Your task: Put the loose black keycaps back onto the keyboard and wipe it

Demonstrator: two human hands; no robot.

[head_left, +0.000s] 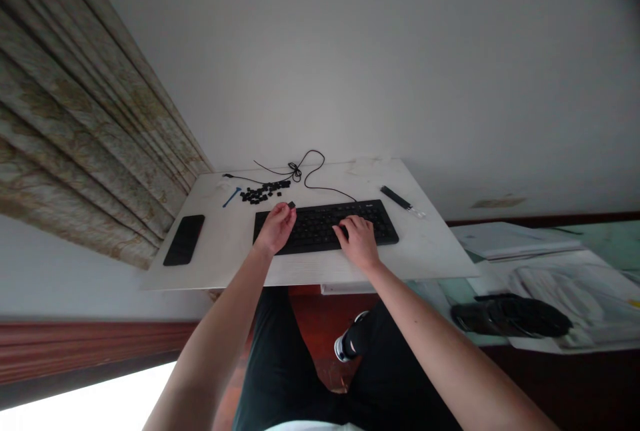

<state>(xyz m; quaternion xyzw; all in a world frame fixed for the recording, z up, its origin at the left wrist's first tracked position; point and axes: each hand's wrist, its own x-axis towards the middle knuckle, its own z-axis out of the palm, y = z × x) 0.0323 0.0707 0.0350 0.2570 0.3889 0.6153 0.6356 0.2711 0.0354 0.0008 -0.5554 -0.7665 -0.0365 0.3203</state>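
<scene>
A black keyboard (320, 224) lies on a white tabletop (220, 251) in front of me, its cable (305, 171) looping toward the wall. My left hand (275, 228) hovers over the keyboard's left end and pinches a small black keycap (291, 204) between its fingertips. My right hand (357, 239) rests on the keys at the keyboard's right half, its fingers curled down onto them. A pile of several loose black keycaps (263, 192) sits just behind the keyboard's left end.
A black phone (184, 239) lies at the table's left. A blue tool (231, 197) sits beside the keycap pile, and a black stick-shaped object (397, 198) lies at the right rear. Curtains hang left. Papers and dark sandals (510, 316) are at right.
</scene>
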